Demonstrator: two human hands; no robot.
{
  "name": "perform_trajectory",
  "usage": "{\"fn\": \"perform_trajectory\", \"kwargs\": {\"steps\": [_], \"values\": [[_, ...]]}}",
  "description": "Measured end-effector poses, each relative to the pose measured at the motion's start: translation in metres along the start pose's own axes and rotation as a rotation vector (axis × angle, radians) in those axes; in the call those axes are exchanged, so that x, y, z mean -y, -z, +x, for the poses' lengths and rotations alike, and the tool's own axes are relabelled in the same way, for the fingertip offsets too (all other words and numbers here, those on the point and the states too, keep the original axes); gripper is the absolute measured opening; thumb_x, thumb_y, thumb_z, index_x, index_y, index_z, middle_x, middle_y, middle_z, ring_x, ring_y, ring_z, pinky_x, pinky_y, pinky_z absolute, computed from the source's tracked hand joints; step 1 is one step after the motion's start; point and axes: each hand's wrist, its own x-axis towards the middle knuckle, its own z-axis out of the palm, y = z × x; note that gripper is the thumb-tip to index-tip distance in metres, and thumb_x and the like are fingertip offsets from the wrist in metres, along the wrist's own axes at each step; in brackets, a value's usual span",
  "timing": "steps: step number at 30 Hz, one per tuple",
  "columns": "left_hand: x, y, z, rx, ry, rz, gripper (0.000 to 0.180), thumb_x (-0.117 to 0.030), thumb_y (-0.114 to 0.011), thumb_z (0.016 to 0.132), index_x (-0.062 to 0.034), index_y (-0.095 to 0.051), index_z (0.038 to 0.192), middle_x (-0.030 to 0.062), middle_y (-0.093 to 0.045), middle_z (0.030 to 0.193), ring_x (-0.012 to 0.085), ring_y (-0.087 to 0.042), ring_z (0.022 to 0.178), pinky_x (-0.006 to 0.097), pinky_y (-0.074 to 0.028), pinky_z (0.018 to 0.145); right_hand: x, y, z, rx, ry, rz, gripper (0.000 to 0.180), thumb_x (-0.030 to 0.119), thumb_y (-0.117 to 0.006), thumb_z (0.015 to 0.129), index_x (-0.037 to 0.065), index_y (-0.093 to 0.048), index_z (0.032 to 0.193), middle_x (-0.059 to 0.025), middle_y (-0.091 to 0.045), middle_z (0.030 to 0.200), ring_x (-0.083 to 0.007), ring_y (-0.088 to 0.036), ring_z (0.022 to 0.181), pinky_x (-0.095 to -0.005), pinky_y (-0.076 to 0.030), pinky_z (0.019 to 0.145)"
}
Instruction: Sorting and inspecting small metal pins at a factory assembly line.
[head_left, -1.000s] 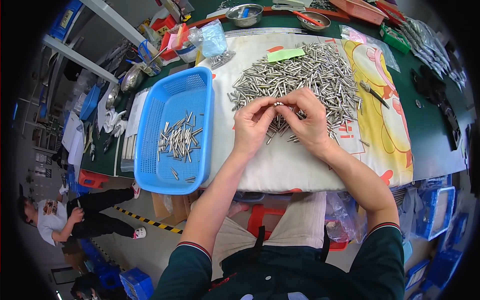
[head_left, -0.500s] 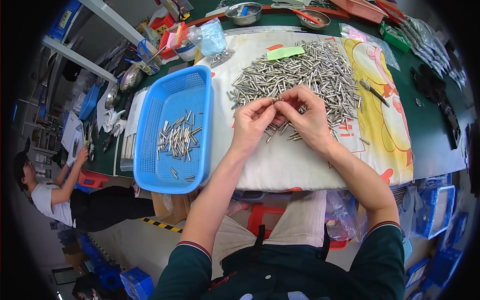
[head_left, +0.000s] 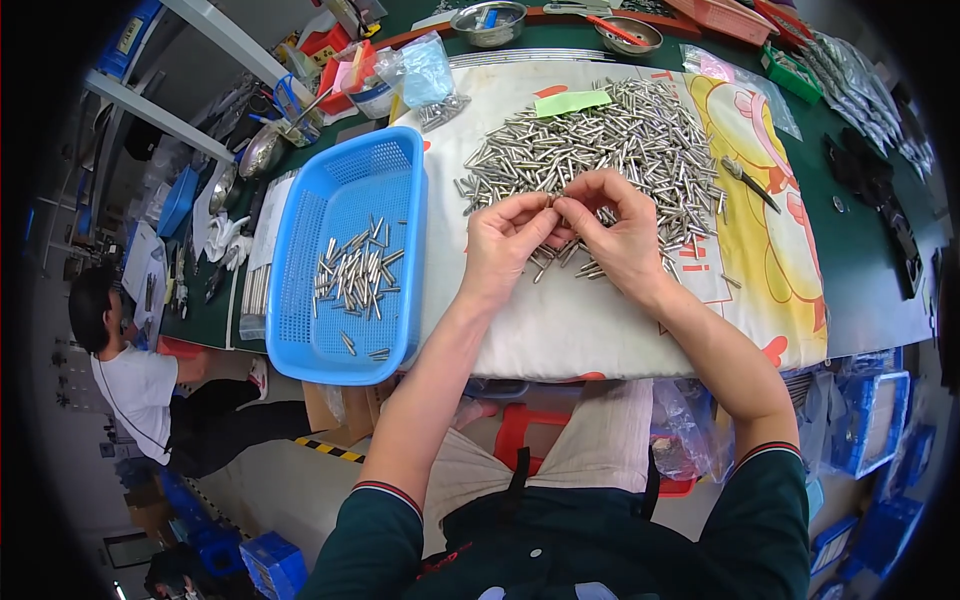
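Note:
Over the near edge of a large heap of short metal pins [head_left: 600,140], my left hand [head_left: 500,245] and my right hand [head_left: 622,235] meet fingertip to fingertip. Both are closed in a pinch around one small metal pin [head_left: 553,200], mostly hidden by the fingers. Left of my hands stands a blue perforated plastic basket [head_left: 415,250], with a smaller group of pins [head_left: 358,275] lying loose on its bottom. A pale green paper slip [head_left: 572,103] rests on top of the heap.
A patterned cloth [head_left: 500,355] covers the table under the heap. Right of the heap lies a dark pointed tool [head_left: 750,185]. Metal bowls [head_left: 488,25] stand at the back, a clear bag of pins [head_left: 440,113] behind the basket. A co-worker [head_left: 130,370] is at the far left.
The co-worker at the left has shifted toward the right and turned away, arm lowered. My hands stay pinched together in nearly the same place.

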Motion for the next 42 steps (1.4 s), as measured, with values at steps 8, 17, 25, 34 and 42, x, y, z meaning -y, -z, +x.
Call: {"fn": "perform_trajectory", "kwargs": {"steps": [8,17,25,34,42], "values": [[0.0011,0.0004,0.0,-0.004,-0.004,-0.014,0.017,-0.002,-0.056,0.086,0.0058,-0.06,0.1,0.0107,-0.065,0.085,0.0141,-0.064,0.072,0.024,-0.054,0.066,0.0026,0.0003,0.0008,0.013,-0.01,-0.016,0.01,0.0,-0.066,0.075,-0.001,-0.058,0.08,-0.0045,-0.06,0.071,-0.0095,-0.058,0.061,-0.0226,-0.048,0.057],[-0.0027,-0.0018,-0.0003,0.008,0.038,-0.007,0.019,-0.004,-0.052,0.088,0.0064,-0.059,0.103,0.011,-0.065,0.085,0.0156,-0.065,0.071,0.025,-0.054,0.065,0.0,0.0035,0.0036,0.081,-0.272,0.122,0.012,0.006,-0.066,0.078,0.0,-0.059,0.085,-0.0004,-0.06,0.075,-0.0063,-0.055,0.066,-0.0208,-0.047,0.06],[-0.0042,-0.0007,0.0003,0.022,0.109,-0.042,0.022,-0.01,-0.05,0.091,0.0054,-0.059,0.103,0.0116,-0.065,0.084,0.016,-0.065,0.071,0.024,-0.053,0.064,0.0031,0.007,0.0055,0.11,-0.358,0.165,0.015,0.008,-0.066,0.078,-0.001,-0.064,0.09,-0.0015,-0.062,0.076,-0.0055,-0.054,0.067,-0.02,-0.047,0.06],[-0.0028,0.0008,-0.0005,0.063,0.1,-0.025,0.021,-0.004,-0.054,0.087,0.0056,-0.059,0.105,0.0116,-0.066,0.085,0.015,-0.065,0.073,0.024,-0.053,0.066,0.0009,0.0094,0.007,0.144,-0.376,0.171,0.016,0.008,-0.068,0.077,-0.002,-0.062,0.088,-0.0025,-0.062,0.076,-0.0057,-0.054,0.067,-0.0192,-0.046,0.059],[0.002,0.0028,0.0001,-0.006,0.112,-0.009,0.018,0.0,-0.058,0.084,0.0048,-0.061,0.101,0.0121,-0.066,0.086,0.0148,-0.065,0.071,0.024,-0.053,0.065,0.0034,0.01,0.0077,0.175,-0.445,0.267,0.018,0.005,-0.067,0.078,-0.003,-0.062,0.093,-0.0038,-0.062,0.078,-0.0063,-0.056,0.069,-0.0193,-0.047,0.06]]}}
